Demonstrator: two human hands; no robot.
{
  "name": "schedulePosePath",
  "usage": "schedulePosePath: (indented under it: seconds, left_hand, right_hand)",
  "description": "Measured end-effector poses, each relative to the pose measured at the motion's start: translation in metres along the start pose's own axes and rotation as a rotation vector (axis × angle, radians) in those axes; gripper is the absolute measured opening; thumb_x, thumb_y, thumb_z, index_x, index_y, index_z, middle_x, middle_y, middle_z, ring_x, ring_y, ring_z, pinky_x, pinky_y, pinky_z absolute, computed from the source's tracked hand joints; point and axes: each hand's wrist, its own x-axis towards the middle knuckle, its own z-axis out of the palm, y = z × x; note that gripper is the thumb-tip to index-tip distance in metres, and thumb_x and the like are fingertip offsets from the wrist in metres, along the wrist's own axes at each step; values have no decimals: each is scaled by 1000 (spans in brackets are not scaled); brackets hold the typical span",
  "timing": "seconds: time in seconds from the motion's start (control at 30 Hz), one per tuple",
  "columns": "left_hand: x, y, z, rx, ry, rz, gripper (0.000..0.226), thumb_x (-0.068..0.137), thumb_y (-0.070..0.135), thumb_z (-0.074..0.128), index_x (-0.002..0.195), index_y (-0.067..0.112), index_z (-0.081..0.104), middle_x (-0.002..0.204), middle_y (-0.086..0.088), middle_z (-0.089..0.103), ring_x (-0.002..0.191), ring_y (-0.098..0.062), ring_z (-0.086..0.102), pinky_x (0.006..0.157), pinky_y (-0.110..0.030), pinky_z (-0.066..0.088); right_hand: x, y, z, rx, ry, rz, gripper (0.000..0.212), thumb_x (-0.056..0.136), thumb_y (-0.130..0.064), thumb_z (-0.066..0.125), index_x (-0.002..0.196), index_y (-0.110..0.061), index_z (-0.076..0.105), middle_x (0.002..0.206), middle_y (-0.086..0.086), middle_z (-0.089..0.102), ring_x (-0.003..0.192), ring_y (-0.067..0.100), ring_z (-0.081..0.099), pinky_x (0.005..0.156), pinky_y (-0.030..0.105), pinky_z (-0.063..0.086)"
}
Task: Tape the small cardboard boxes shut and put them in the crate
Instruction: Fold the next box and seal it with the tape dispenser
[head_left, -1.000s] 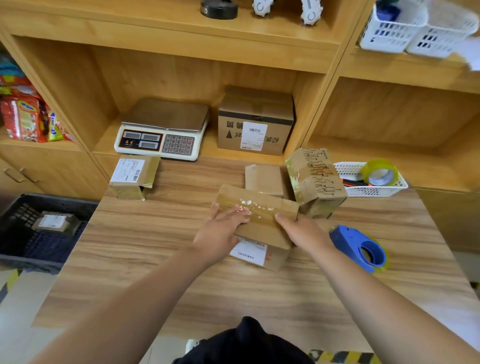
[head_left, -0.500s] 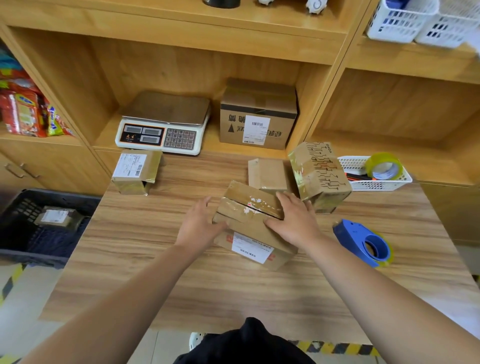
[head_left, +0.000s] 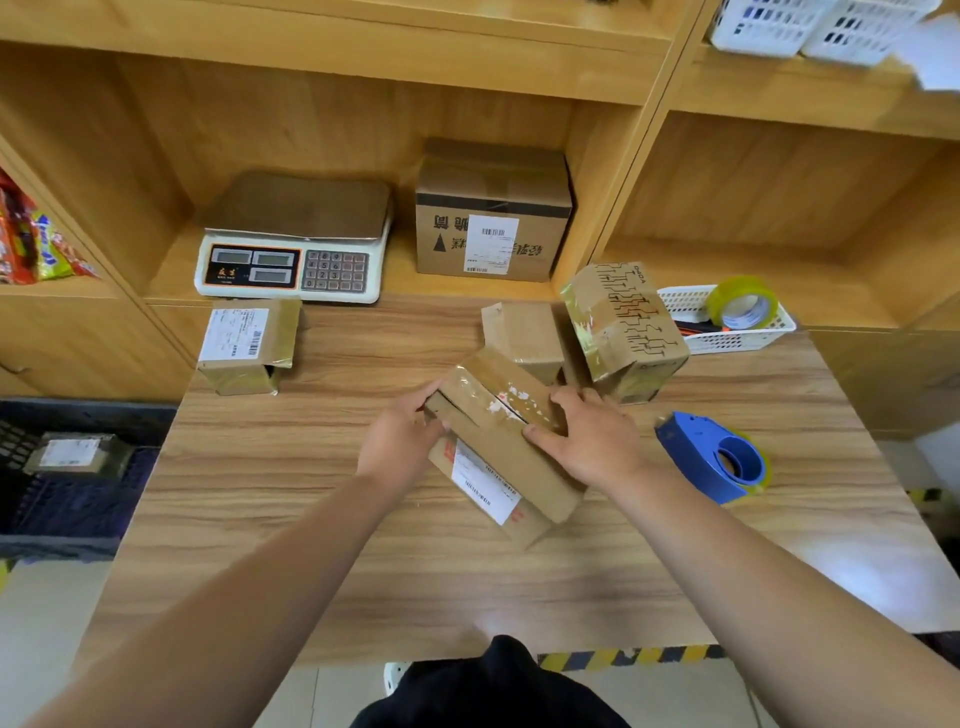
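Two hands hold one small cardboard box (head_left: 501, 449) in the middle of the table (head_left: 291, 525), close to the person. The left hand (head_left: 402, 441) grips its left end, fingers curled over the end flap. The right hand (head_left: 589, 441) clasps the top, thumb pressed on the taped seam and fingers hooked over the far edge. The box sits at a slant, with a white label on its near side and a dark gap under the top flap at the left end.

On the floor to the left, the dark crate (head_left: 62, 543) holds one small labelled parcel (head_left: 78, 454). At the table's far right, a white basket (head_left: 680, 304) holds a yellowish tape roll (head_left: 743, 304); what else lies in it I cannot tell.

The blue tape dispenser (head_left: 711, 457) lies just right of the right hand. Close behind the held box stand a plain box (head_left: 524, 332), partly hidden by it, and a patterned box (head_left: 628, 327) near the right fingers. An open-ended box (head_left: 244, 343) sits at the far left edge. In the shelf bay beyond are a scale (head_left: 296, 244) and a big box (head_left: 491, 213).

Half a second ago the left hand was spread open beside the box's end; now it has closed on it. The right hand has stayed on top.
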Motion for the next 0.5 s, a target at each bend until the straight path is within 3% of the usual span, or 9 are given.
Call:
schedulePosePath:
  seconds: [0.07,0.13,0.17,0.23,0.3,0.4,0.5]
  left_hand:
    - [10,2,0,-41,25,-20,42,90,18,59,124,42,55,112,17,62,97,-12,61,76,-27,45]
    - [20,4,2,-24,44,-75,44,90,22,61,132,27,50,122,7,60,110,-13,57,80,-26,40]
    - [24,5,4,-20,43,-104,43,90,23,61,132,21,50,122,5,60,106,-14,58,78,-25,39]
    - [29,7,9,-38,21,-103,26,91,19,56,117,18,58,103,7,66,86,-11,59,66,-22,41]
    - [29,11,14,-38,-18,-74,16,89,18,55,103,22,62,88,12,64,82,-11,59,65,-19,43]
    - [26,14,20,-31,-129,-6,27,86,22,62,112,26,65,95,8,67,94,-14,64,78,-25,48]
    - [22,17,22,15,-205,56,36,88,22,62,123,25,61,103,8,67,97,-11,63,76,-22,45]
  right_hand:
    - [-8,-2,3,10,33,32,63,88,-65,43,135,-23,40,123,6,56,115,26,51,87,36,44]
    - [-18,-7,7,-13,52,62,62,90,-61,41,134,-18,38,113,7,63,104,28,59,77,36,46]
    - [-24,-10,9,-22,43,83,59,91,-60,41,131,-17,39,107,7,65,100,29,61,74,35,46]
    - [-35,-16,15,-12,17,128,52,88,-61,45,115,-17,43,100,5,66,94,28,63,73,34,49]
    - [-45,-20,20,13,12,168,48,83,-63,50,98,-18,45,95,4,65,91,27,63,72,34,50]
    - [-56,-25,22,-26,-7,176,49,81,-65,51,91,-17,50,94,3,65,90,26,62,70,32,47]
    - [-65,-29,21,-76,-25,137,47,83,-62,49,94,-16,56,98,3,64,94,25,61,71,31,43]
